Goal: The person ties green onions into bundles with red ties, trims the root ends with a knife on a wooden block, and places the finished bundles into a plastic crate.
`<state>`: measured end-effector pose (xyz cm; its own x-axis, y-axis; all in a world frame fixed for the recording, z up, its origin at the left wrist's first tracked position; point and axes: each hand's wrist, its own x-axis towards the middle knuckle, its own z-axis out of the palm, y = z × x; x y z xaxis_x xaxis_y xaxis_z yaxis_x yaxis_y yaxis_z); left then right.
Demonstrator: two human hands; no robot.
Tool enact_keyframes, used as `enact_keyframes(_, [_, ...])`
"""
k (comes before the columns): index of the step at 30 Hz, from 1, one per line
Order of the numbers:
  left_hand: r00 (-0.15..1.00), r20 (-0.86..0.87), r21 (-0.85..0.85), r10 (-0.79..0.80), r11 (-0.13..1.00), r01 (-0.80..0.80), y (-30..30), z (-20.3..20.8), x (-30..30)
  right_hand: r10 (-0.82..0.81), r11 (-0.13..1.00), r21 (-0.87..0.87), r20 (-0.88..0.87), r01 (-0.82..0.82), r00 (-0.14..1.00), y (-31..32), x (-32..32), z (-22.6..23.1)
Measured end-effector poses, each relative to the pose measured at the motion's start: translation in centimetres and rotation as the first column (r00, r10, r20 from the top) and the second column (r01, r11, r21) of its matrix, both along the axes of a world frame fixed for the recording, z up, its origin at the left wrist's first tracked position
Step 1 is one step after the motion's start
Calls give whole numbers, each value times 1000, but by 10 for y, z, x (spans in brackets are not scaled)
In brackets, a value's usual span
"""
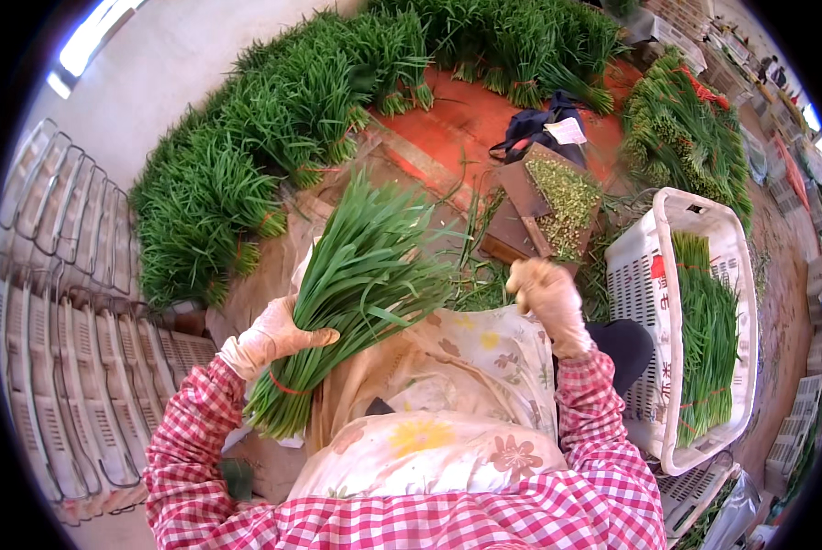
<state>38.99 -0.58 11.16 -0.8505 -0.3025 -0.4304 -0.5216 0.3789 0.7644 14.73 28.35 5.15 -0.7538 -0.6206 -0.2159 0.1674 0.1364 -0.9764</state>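
My left hand, in a pale glove, is closed around a thick bunch of garlic chives. The bunch lies slantwise over my lap, leaves pointing up and to the right, stem ends at the lower left. A red band circles the stems below my hand. My right hand, gloved too, is raised apart from the bunch with its fingers curled in; whatever they hold, if anything, is hidden. Just beyond it sits a brown wooden block covered partly by chopped pale green bits.
Banded chive bunches stand in an arc at the far side and left. A white plastic crate at my right holds more chives. Stacked white crates line the left. A dark bag lies behind the block. A flowered apron covers my lap.
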Motion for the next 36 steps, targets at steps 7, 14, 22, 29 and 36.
enact_keyframes(7, [993, -18, 150, 118, 982, -114, -21, -10, 24, 604, 691, 636, -246, -344, 758, 8, 25, -43])
enact_keyframes(14, [948, -142, 393, 283, 896, -208, -8, 72, -32, 510, 802, 253, 183, -541, 841, 11, 17, 8])
enact_keyframes(22, [960, -156, 228, 232, 954, -194, 16, 65, -89, 188, 974, 80, -811, -214, 554, -22, 64, 35])
enact_keyframes(29, [963, -209, 265, -169, 938, 222, 49, 68, -93, 59, 998, 63, -986, 24, 154, -47, 38, 67])
enact_keyframes(36, [955, -152, 444, 253, 881, -162, 40, 31, -70, 341, 932, 361, -829, -41, 444, -25, 42, 17])
